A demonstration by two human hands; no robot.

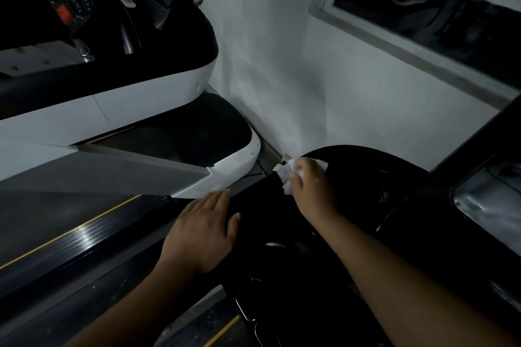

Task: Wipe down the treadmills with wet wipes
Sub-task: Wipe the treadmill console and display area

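Right hand (310, 186) grips a bunched white wipe (285, 181), fingers curled over it, pressing it on the front-left rim of the black treadmill hood (366, 177). The wipe spills out to the left of the fingers; its visible strip runs along the rim, pointing toward the wall (310, 79). Left hand (203, 231) lies flat with fingers straight and together, resting on the hood's left edge and holding nothing. Only a narrow strip of floor (262, 162) separates the hood from the white treadmill (112, 110) on the left. The wall is just past the hood's front edge, so room is tight there. A dark rail with a yellow stripe (70, 236) runs diagonally left of the left hand. Small print on the white base is too blurred to read, and the console keys (77, 0) are too dark. Window (437, 17) upper right.
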